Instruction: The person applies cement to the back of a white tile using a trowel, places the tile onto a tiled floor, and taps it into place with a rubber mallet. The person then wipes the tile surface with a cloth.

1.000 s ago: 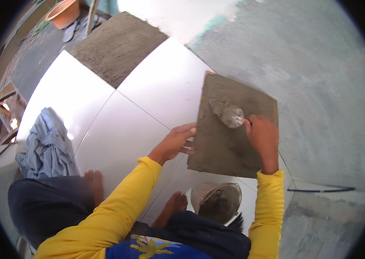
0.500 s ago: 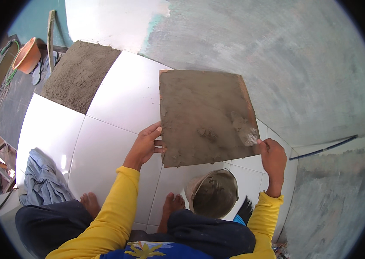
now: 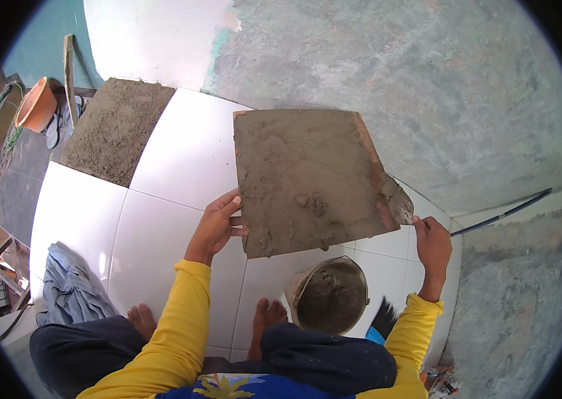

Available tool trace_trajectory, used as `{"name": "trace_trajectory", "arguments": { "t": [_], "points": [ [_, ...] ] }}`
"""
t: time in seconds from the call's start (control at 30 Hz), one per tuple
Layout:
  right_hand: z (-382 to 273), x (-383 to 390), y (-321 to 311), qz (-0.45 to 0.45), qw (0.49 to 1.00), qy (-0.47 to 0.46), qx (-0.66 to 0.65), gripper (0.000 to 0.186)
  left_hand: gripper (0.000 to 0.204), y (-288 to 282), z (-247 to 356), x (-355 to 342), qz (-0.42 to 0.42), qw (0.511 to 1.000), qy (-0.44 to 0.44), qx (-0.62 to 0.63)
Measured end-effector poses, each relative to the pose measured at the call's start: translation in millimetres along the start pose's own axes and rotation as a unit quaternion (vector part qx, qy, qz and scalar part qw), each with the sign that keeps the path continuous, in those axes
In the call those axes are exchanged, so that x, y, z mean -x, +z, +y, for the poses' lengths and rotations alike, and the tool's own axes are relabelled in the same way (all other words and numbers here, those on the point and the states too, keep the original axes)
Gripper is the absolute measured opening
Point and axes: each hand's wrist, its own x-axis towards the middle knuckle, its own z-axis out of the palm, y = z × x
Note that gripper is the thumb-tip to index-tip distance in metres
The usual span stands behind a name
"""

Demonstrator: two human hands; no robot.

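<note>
A square tile point(image 3: 307, 173) is held up in front of me, its upward face spread with wet grey mortar and bare brown strips showing along its right edge. My left hand point(image 3: 213, 225) grips its lower left edge, thumb on top and fingers against the side. Closed around a trowel point(image 3: 398, 201) is my right hand point(image 3: 434, 245); the mortar-smeared blade overlaps the tile's right edge, and the handle is hidden in my fist. Small lumps of mortar sit near the tile's lower middle. Below the tile stands a bucket point(image 3: 331, 296) with mortar inside.
White floor tiles point(image 3: 161, 223) surround my feet. Rough mortar bed point(image 3: 118, 130) fills a square at the far left. A grey cloth point(image 3: 75, 289) lies at left, a blue brush point(image 3: 381, 322) beside the bucket. An orange basin point(image 3: 36, 106) and sandals stand beyond. A grey wall point(image 3: 394, 80) borders the right.
The trowel has slid right across the mortar to the tile's right edge, and my right hand moved outward with it. The mortar surface looks more ridged. My left hand still holds the tile.
</note>
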Motion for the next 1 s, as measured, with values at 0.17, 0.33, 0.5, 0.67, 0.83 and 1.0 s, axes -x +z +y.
{"name": "trace_trajectory", "arguments": {
  "t": [0.17, 0.33, 0.5, 0.67, 0.83, 1.0],
  "points": [
    [-1.4, 2.0, -1.3, 0.003, 1.000, -0.002, 0.003, 0.041, 0.048, -0.5, 0.9, 0.6, -0.008, 1.000, 0.000, 0.007],
    [-3.7, 3.7, -2.4, 0.002, 1.000, -0.007, -0.002, 0.041, 0.048, 0.4, 1.5, 1.2, -0.005, 1.000, 0.000, 0.007],
    [1.0, 3.3, -1.7, 0.015, 1.000, -0.019, 0.006, 0.041, 0.047, -0.6, 0.0, 0.3, -0.003, 1.000, 0.006, -0.001],
    [22.1, 0.0, -7.4, 0.063, 0.996, -0.006, 0.059, 0.038, 0.046, -0.8, -3.4, -1.8, 0.010, 1.000, 0.003, -0.008],
    [42.8, 7.1, -14.7, 0.068, 0.994, -0.022, 0.080, 0.037, 0.045, -2.3, -6.7, -4.4, 0.009, 1.000, 0.007, -0.002],
    [55.2, 6.5, -7.7, 0.041, 0.996, -0.009, 0.073, 0.038, 0.044, -3.5, -8.7, -5.5, 0.005, 1.000, 0.005, -0.009]
  ]
}}
